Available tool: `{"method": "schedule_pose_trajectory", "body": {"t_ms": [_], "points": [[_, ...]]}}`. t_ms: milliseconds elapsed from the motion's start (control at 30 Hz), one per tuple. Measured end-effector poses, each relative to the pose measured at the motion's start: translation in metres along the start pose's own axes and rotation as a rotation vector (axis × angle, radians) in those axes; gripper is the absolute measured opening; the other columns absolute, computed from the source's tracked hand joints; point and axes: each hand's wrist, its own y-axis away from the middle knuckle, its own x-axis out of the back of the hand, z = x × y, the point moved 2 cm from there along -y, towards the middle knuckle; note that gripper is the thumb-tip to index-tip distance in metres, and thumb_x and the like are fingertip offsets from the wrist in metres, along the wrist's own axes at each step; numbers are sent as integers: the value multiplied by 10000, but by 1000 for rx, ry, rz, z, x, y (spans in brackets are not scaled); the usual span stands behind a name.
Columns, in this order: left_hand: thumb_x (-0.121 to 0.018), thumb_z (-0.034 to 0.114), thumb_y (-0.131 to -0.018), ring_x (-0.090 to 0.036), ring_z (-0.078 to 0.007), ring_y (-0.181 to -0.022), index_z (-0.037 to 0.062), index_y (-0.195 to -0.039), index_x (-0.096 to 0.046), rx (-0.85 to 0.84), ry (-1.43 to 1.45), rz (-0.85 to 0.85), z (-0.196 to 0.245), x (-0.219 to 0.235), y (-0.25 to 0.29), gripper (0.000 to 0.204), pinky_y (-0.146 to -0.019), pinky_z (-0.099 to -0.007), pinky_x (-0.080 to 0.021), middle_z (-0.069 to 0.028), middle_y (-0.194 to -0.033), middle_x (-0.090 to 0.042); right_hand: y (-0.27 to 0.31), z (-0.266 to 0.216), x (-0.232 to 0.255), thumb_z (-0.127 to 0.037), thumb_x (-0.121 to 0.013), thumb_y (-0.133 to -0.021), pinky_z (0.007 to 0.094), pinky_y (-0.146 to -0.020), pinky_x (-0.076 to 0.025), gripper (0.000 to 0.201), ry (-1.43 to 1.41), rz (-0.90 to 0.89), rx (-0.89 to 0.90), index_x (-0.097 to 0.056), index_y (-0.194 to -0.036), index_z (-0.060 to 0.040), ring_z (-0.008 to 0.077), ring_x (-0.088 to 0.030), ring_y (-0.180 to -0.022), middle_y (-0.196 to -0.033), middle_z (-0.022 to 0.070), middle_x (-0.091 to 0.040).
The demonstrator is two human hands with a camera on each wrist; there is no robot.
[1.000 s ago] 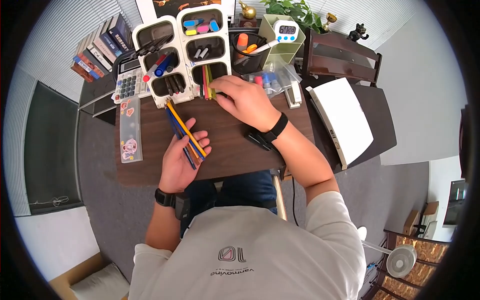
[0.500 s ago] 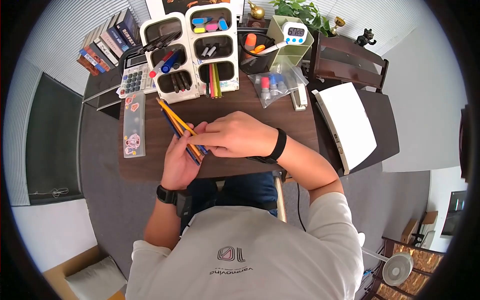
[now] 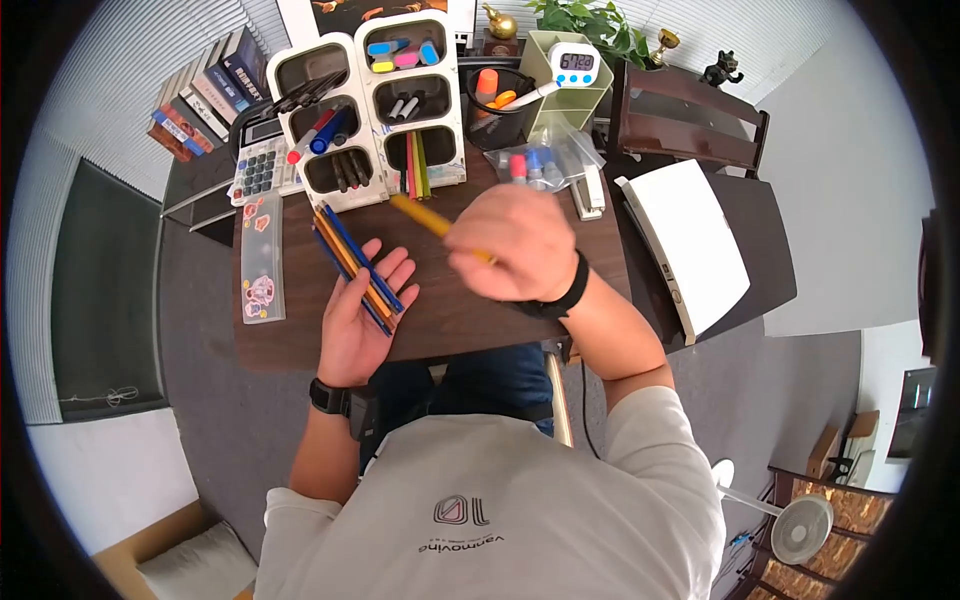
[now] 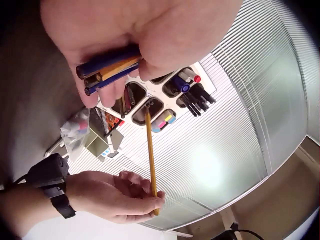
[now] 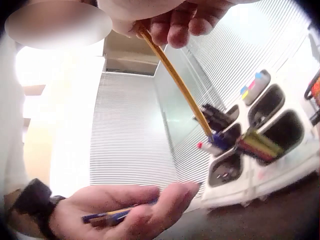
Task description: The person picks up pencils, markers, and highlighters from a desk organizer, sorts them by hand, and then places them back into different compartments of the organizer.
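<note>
In the head view, my left hand (image 3: 352, 325) lies palm up over the desk's near left part, its thumb across a bundle of blue and orange-brown pencils (image 3: 352, 262). A single yellow pencil (image 3: 420, 216) is pinched by my right hand (image 3: 520, 240), raised to the right of the bundle. The left wrist view shows that yellow pencil (image 4: 151, 160) held near one end by thumb and fingers. Beyond both hands stands a white organizer (image 3: 408, 73) with rounded compartments. Red, yellow and green pencils (image 3: 416, 165) stand in its lower right compartment.
Left of the organizer are a calculator (image 3: 262, 170) and a clear stickered case (image 3: 262, 262). To its right are a black mesh cup (image 3: 497, 128), a bag of small bottles (image 3: 540, 165) and a stapler (image 3: 590, 195). A white device (image 3: 690, 245) lies farther right.
My right hand moved from the organizer's lower right compartment to the bundle, then drew away rightward and up with a yellow pencil. The left hand still holds the other pencils.
</note>
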Motion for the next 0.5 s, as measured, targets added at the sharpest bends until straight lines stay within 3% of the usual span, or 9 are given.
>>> {"method": "schedule_pose_trajectory", "body": {"t_ms": [67,133,233,333,500], "points": [[-417,211,-1115,-540,-275,-1366,89,-1557,-376,4,-20,-17,0,-6,-1,460,-1111,-435,-479,-191,-1507,-519,-4,10,9,-87,-810,-761,341,-620,-544,247,178,-22,-66,-704,-983,-100,255,-659,-706,-842,41,-687],[-416,209,-1114,-535,-274,-1371,89,-1569,-360,15,-13,-34,0,-5,-3,475,-1118,-437,-471,-186,-1516,-512,-4,24,5,-96,-787,-796,358,-624,-546,214,211,-41,-151,-706,-994,-95,270,-667,-743,-881,52,-686],[-419,198,-1110,-540,-270,-1365,87,-1570,-362,28,-28,-41,-2,-3,-5,476,-1125,-442,-464,-175,-1507,-522,6,34,-4,-116,-729,-861,373,-672,-557,176,308,-220,-374,-719,-1036,-110,272,-688,-843,-964,48,-673],[-436,178,-1102,-574,-259,-1314,83,-1528,-413,15,-32,-2,-3,1,-4,437,-1112,-444,-472,-153,-1437,-574,16,36,-10,-137,-722,-870,385,-687,-561,188,294,-366,-438,-725,-1056,-111,270,-697,-868,-976,44,-677],[-474,152,-1086,-630,-237,-1181,75,-1417,-507,3,16,2,-5,7,-5,342,-1050,-440,-508,-106,-1262,-650,22,37,-19,-147,-712,-877,400,-701,-566,223,270,-397,-446,-719,-1097,-113,279,-700,-879,-995,45,-680]]}}
